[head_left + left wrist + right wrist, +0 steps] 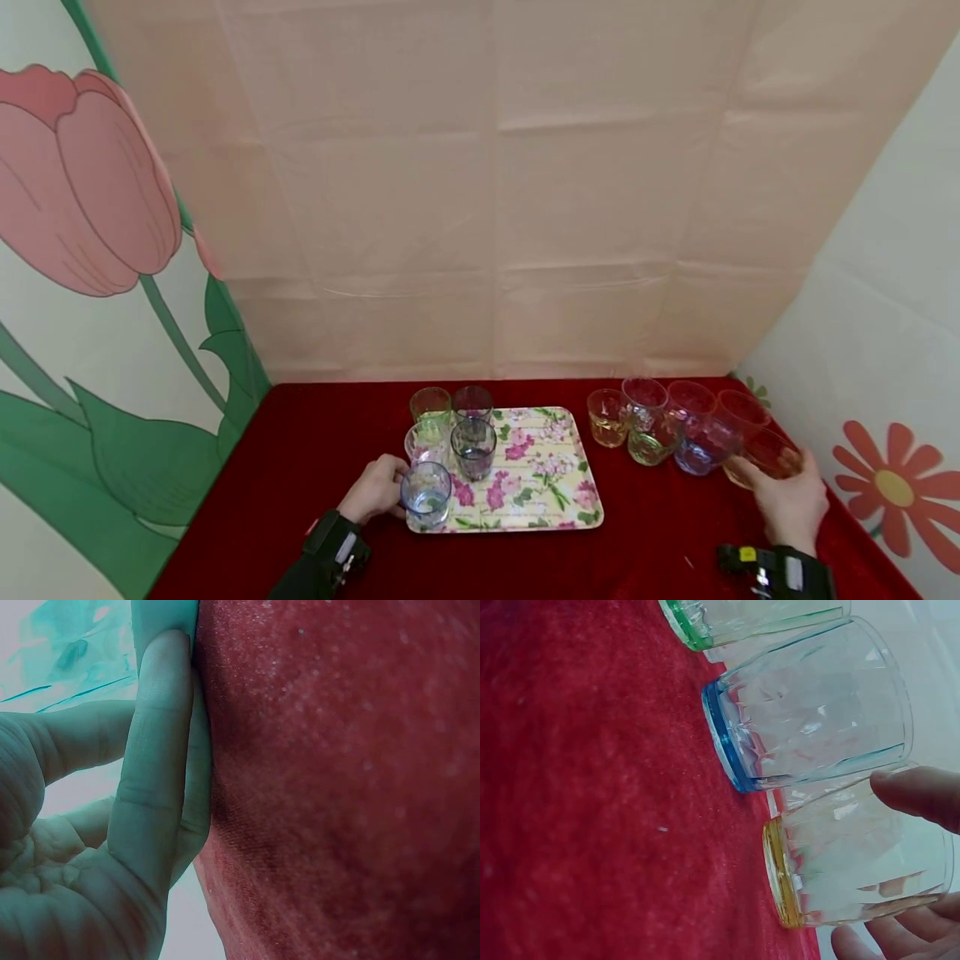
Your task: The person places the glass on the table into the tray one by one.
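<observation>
Flowered tray (pixel 536 492) on deep red

The tray was pale yellow, printed with pink blooms (pixel 517 450) and green leaves (pixel 557 498); the cloth (pixel 540 567) beneath was deep red. Its near-left corner showed a blue-tinted glass (pixel 427 493). Right of it, a blue-based glass (pixel 817 712) and a yellow-based glass (pixel 855 866) had colourless sides. Behind it, the sheet (pixel 480 183) was beige; left of it, a tulip (pixel 112 183) was pink; right of it, a flower (pixel 894 486) was orange-red.
</observation>
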Available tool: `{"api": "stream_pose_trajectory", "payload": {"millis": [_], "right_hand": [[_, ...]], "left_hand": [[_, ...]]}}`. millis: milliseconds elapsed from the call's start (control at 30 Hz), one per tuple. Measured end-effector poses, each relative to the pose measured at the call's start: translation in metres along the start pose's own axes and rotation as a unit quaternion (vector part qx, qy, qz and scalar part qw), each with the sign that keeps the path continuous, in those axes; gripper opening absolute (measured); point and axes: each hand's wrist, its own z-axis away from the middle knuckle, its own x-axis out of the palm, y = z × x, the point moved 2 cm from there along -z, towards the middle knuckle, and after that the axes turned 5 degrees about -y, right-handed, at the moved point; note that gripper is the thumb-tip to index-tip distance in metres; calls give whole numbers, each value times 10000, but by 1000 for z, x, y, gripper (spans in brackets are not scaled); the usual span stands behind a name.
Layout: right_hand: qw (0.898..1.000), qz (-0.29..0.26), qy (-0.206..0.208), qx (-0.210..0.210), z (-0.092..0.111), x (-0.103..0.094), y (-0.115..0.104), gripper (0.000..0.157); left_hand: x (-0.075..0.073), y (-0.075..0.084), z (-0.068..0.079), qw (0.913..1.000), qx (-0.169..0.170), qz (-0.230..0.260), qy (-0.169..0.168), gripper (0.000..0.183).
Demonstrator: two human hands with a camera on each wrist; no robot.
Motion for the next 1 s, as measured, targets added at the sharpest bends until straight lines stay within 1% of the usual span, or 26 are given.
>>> {"api": "stream_pose_trajectory", "payload": {"millis": [233,367,533,633,733,867,933,1000], "right_hand": [[9994,84,329,-95,3,-6,-3,98],[9992,-44,405,15,5,-5,-2,97],[9972,-514,491,212,7,-3,-4,94],[9951,-789,533,251,10,-5,-7,92],[9925,-1033,622,191,13,-8,-13,87],[9891,-1245,782,-29,17,-10,-21,82],[9885,-1270,819,-113,20,-9,-25,81],[9891,-1226,795,-181,24,-7,-29,84]], "left_hand": [[0,0,1,9999,84,-26,59,22],[0,1,2,9999,101,1,60,22],[0,1,2,10000,52,-29,63,23],[0,1,2,10000,27,-56,71,23],[0,2,3,9999,25,-88,85,23],[0,2,4,9999,37,-106,106,23],[0,2,3,9999,25,-105,111,24],[0,2,3,9999,26,-89,112,24]]}}
